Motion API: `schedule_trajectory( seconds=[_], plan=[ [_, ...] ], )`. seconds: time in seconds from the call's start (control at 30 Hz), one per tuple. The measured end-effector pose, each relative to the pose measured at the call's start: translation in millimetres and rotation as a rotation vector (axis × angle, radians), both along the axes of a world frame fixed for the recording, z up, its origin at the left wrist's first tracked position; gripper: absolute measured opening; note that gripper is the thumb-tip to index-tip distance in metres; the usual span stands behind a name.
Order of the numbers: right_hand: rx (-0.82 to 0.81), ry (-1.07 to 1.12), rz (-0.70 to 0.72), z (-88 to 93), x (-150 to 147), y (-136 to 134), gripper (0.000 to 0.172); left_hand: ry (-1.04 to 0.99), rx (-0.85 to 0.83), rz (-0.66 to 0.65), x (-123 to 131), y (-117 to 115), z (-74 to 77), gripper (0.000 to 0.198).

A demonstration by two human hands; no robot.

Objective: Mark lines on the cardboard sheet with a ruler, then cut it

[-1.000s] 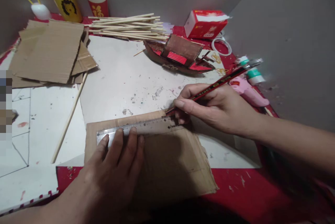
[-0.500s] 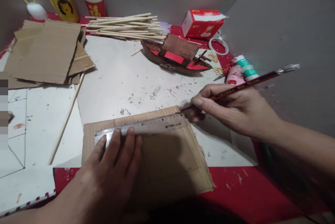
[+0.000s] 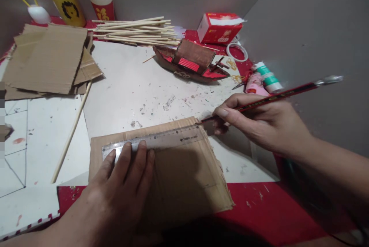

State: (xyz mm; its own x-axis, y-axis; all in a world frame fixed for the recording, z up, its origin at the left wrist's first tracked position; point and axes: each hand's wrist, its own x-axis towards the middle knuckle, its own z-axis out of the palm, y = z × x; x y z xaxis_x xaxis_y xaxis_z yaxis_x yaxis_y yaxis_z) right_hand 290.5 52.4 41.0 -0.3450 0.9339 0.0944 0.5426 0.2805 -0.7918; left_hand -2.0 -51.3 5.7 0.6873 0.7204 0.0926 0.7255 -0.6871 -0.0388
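My left hand (image 3: 123, 177) lies with fingers stretched out, pressing a clear ruler (image 3: 170, 138) down on a piece of brown cardboard (image 3: 178, 174). The ruler runs near the far edge of the cardboard, slightly slanted. Between the thumb and fingers of my right hand (image 3: 250, 120) is a dark red and black pencil (image 3: 276, 97). Its tip is at the cardboard's far right corner, by the ruler's end. A faint line shows near the cardboard's right lower side. Shadow covers the near part of the cardboard.
Beyond the cardboard sits a brown model boat (image 3: 193, 62). Wooden sticks (image 3: 138, 31) are heaped behind it, beside a paper cup (image 3: 100, 0). Stacked cardboard (image 3: 46, 58) lies at left near a single stick (image 3: 72, 133). A red tissue pack (image 3: 220, 29) and glue bottles (image 3: 268, 77) stand right.
My right hand and the pencil have shifted slightly right, and the pencil leans a little differently. My left hand still presses the ruler. The whole view has moved slightly.
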Motion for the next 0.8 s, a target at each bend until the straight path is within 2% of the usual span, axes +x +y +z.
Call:
schedule_trajectory(
  seconds=[0.17,0.27,0.5,0.8],
  plan=[
    [0.042,0.229,-0.234,2.7,6.2,-9.2,0.023,0.005,-0.027,0.011,0.9,-1.1,0.0,0.103],
    [-0.017,0.318,-0.288,0.1,9.3,-13.6,0.014,0.020,-0.003,0.003,1.4,-2.4,0.1,0.101],
    [-0.116,0.295,-0.230,-8.2,5.2,-16.1,0.012,0.064,0.098,-0.026,1.3,-7.5,-4.4,0.092],
    [-0.138,0.208,-0.142,-3.8,-16.7,-16.1,0.012,0.017,0.070,-0.029,2.9,-4.9,-8.3,0.090]
  ],
)
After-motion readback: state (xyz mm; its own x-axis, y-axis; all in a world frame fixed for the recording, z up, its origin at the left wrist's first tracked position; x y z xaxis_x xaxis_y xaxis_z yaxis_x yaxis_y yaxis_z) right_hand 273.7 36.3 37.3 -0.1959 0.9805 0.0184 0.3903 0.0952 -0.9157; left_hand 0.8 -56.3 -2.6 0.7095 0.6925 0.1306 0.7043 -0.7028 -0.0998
